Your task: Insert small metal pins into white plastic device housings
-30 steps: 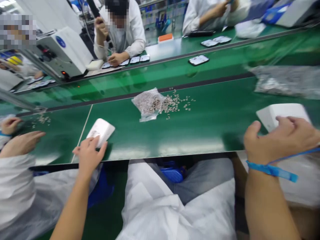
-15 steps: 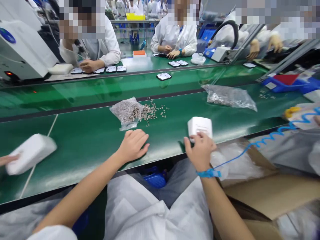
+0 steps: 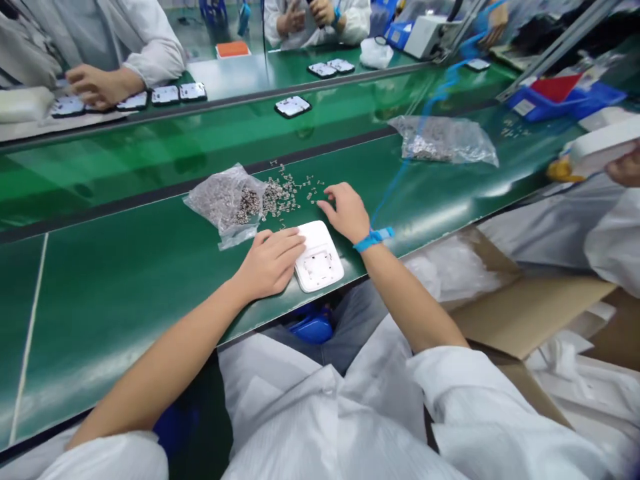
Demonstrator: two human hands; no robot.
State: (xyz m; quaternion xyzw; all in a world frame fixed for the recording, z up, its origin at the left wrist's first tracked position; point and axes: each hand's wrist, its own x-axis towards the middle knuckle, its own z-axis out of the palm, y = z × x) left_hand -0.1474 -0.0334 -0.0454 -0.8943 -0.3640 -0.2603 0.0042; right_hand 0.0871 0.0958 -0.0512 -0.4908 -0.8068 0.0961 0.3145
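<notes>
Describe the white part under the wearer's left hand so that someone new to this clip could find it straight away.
Start at the near edge of the long green conveyor belt, in front of the wearer's lap. There lies a flat, white, rounded-square plastic housing, the left hand resting on its left side and the right hand just beyond it. Unlike the clear bag of small metal parts behind it, it is solid white, with a recessed open face.
</notes>
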